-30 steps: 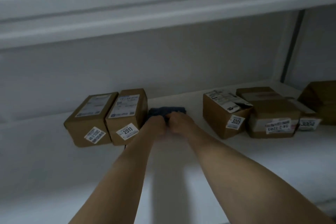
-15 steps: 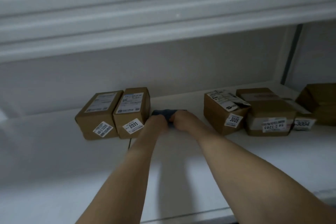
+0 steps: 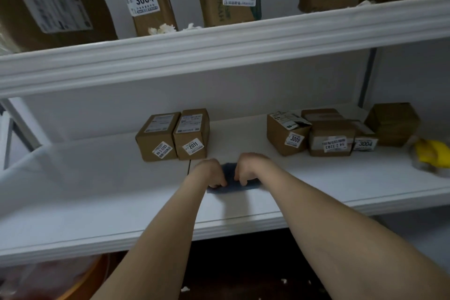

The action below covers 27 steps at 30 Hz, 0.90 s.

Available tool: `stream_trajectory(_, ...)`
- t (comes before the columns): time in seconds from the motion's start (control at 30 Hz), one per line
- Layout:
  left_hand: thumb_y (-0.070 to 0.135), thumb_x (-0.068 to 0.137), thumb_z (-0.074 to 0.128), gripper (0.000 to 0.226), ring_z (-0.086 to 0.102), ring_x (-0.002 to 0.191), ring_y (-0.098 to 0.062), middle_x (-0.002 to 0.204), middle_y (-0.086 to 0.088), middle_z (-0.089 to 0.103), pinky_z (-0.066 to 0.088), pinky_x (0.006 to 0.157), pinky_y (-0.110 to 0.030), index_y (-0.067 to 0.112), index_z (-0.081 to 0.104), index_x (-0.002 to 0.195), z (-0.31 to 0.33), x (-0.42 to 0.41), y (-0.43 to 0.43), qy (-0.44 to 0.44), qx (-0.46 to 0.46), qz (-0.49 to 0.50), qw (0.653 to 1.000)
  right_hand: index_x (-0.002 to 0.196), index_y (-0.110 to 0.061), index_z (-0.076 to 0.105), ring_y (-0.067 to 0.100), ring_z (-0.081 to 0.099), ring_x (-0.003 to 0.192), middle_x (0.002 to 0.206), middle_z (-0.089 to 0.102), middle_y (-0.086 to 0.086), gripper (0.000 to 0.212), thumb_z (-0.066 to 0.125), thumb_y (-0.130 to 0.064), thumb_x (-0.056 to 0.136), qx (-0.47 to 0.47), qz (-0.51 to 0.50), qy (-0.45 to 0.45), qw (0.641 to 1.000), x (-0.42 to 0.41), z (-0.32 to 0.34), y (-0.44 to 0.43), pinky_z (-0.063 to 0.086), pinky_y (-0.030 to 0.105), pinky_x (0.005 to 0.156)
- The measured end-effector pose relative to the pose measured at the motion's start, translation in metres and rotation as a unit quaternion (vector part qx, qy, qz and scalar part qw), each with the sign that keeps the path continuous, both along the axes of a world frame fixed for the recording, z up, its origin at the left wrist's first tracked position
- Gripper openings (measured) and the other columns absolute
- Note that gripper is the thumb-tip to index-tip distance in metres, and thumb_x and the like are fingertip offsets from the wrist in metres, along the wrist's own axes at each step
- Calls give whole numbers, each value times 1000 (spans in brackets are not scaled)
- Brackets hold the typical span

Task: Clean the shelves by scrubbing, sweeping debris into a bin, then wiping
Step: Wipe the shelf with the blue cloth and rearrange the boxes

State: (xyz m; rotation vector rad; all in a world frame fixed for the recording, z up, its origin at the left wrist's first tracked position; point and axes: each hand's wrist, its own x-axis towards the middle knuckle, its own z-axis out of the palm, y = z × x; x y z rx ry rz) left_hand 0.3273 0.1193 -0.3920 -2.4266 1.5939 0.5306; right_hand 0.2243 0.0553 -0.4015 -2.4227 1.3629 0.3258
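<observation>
A dark blue cloth (image 3: 230,186) lies flat on the white middle shelf (image 3: 97,197), about midway between the back wall and the front edge. My left hand (image 3: 210,173) and my right hand (image 3: 250,168) sit side by side on top of it with fingers curled down, pressing it onto the shelf. Most of the cloth is hidden under the two hands; only a strip between them and its near edge show.
Two labelled cardboard boxes (image 3: 174,135) stand left of the hands, and several more boxes (image 3: 326,133) stand to the right. A yellow object (image 3: 432,153) lies at the far right. The upper shelf (image 3: 219,44) holds boxes and white scraps (image 3: 163,28). White scraps (image 3: 185,288) lie on the floor below.
Both hands have dragged the cloth from the back of the shelf, between the boxes, toward the front edge. The view has tilted up and now shows the upper shelf.
</observation>
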Motion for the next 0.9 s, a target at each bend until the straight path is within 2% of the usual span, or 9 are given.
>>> stream_trajectory(0.1,22,87,64,35,64,106,-22,110,-12,68,50,96,-32,1,59,114,5,-7,9,87,35,28,995,116,-20,67,21,63,95,114,66,1,53,82,-37,68,19,45,57,997,-5,10,13,55,35,86)
stream_trajectory(0.23,17,88,62,31,65,103,-24,112,-17,68,51,95,-35,-3,62,112,10,-20,16,120,44,3,992,118,-13,64,27,61,105,117,63,5,51,80,-29,73,53,66,74,994,-22,15,24,54,40,89)
stream_trajectory(0.33,22,91,56,31,61,95,-25,108,-14,66,48,86,-32,1,62,113,9,-35,17,55,-2,-80,995,103,-18,65,25,63,94,104,64,5,32,73,-27,73,9,46,86,995,-38,6,21,54,35,78)
stream_trajectory(0.43,25,97,49,36,54,113,-29,123,-13,58,41,93,-32,5,55,126,-4,-53,12,55,-41,-168,983,88,-13,61,23,61,80,82,60,6,16,67,-18,74,-29,-44,84,995,-56,-2,13,48,29,67)
stream_trajectory(0.5,19,98,44,41,47,123,-32,135,-15,50,36,101,-34,7,46,137,-17,-67,2,66,-20,-177,982,100,-13,60,25,60,94,97,61,10,20,66,-17,82,-49,-106,78,990,-67,-5,11,47,32,74)
stream_trajectory(0.6,15,99,39,48,39,131,-32,147,-14,36,30,111,-37,10,32,146,-25,-82,-9,43,12,-162,986,134,-15,50,28,50,123,135,52,9,53,61,-43,90,-81,-181,41,979,-74,-11,9,44,33,94)
stream_trajectory(0.67,21,99,42,46,43,127,-32,144,-15,41,33,107,-35,11,37,143,-27,-81,-12,42,-7,-167,985,130,-16,55,27,54,119,131,56,10,49,63,-40,88,-75,-181,33,980,-75,-9,12,46,32,92)
stream_trajectory(0.77,34,92,53,41,57,110,-28,128,-10,57,45,92,-32,16,52,130,-14,-72,-6,22,-44,-184,982,109,-15,66,23,64,91,104,67,9,35,72,-26,77,-5,-114,35,993,-69,2,16,52,31,80)
stream_trajectory(0.9,18,86,60,19,61,95,-27,96,-10,63,50,81,-33,7,63,102,11,-56,15,-49,7,-159,986,115,-13,65,23,60,84,96,63,8,42,77,-29,78,88,-17,-2,996,-47,9,40,52,33,79)
